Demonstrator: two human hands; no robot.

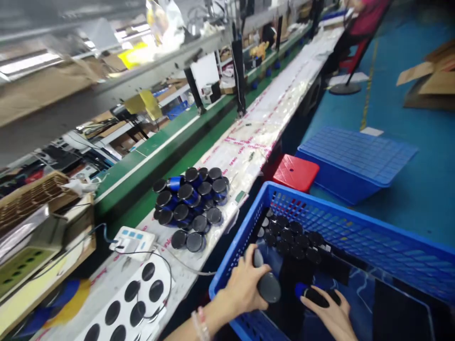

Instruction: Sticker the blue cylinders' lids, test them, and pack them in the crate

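Note:
Inside the blue crate [355,222], at its left end, my left hand [245,284] grips a pair of dark round-topped pieces [269,287]. To its right, lower in the crate, my right hand [329,308] has its fingers around dark pieces, one with a blue side [301,289]. Several black round pieces [293,237] stand grouped at the crate's back left, beyond both hands. On the bench to the left, a cluster of dark cylinders [188,194], some with blue sides, stands close together.
A white board with black discs [138,313] and a power strip [133,241] with a cable lie on the bench [245,137]. Past the crate are a red stool [296,173] and a blue bin [355,156]. A person in red [369,19] sits farther back.

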